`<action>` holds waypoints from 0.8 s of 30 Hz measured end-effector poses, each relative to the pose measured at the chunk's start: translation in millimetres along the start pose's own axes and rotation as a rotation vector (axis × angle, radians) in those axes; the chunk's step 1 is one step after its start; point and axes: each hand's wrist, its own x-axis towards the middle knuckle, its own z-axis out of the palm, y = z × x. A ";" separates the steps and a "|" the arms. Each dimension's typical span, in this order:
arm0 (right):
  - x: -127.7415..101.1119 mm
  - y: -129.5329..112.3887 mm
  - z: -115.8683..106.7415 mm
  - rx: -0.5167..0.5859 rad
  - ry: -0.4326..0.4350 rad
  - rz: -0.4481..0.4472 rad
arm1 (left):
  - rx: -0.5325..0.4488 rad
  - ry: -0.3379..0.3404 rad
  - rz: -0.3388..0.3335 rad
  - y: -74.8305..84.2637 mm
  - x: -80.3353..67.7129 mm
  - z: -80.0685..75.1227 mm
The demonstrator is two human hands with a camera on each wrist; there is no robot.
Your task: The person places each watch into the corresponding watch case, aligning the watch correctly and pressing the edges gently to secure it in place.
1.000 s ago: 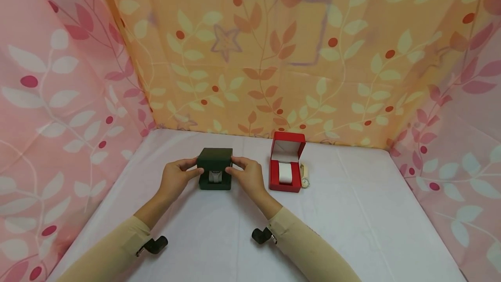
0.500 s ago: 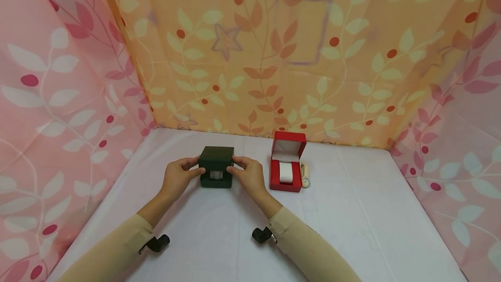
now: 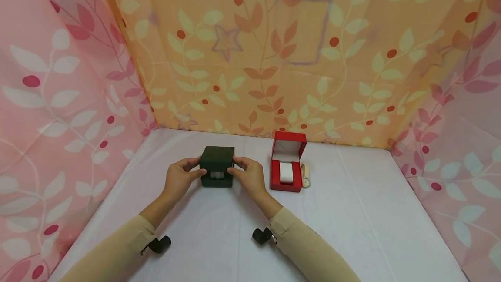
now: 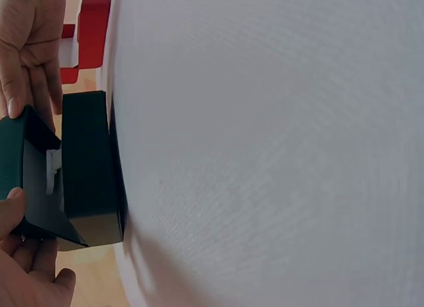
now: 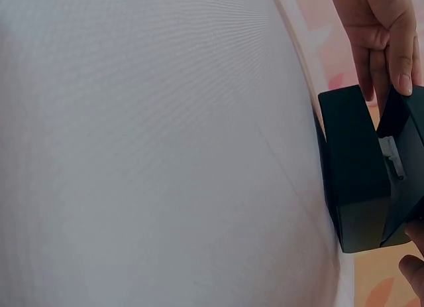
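A dark green watch box (image 3: 217,182) stands on the white cloth, its hinged lid (image 3: 217,156) tilted partly down over the base. Through the front gap shows a grey watch (image 3: 217,175), its upper part hidden under the lid. My left hand (image 3: 178,180) pinches the lid's left edge between thumb and fingers. At the opposite edge, my right hand (image 3: 250,175) pinches the lid the same way. The left wrist view shows the lid (image 4: 12,161) at an angle to the base (image 4: 89,161), with a pale piece (image 4: 50,171) inside.
To the right stands a red watch box (image 3: 275,176) with its lid up and a white cushion (image 3: 286,173) inside. Against its right side lies a cream-strapped wristwatch (image 3: 305,181). Patterned cloth walls (image 3: 250,77) enclose the table (image 3: 352,221) at the back and sides.
The green lid has come down, so the front gap is narrower and less of the grey watch shows. Both hands keep their hold on the lid; the red box stays put.
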 end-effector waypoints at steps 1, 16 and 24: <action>-0.3 0.3 -0.1 0.000 -0.001 0.001 | -0.006 -0.001 0.000 -0.6 0.2 0.7; 2.2 4.3 1.3 0.026 0.014 0.021 | -0.040 0.022 0.032 -4.2 4.5 7.7; 2.6 9.4 3.6 0.030 0.018 0.032 | -0.009 0.031 0.041 -8.3 5.6 8.6</action>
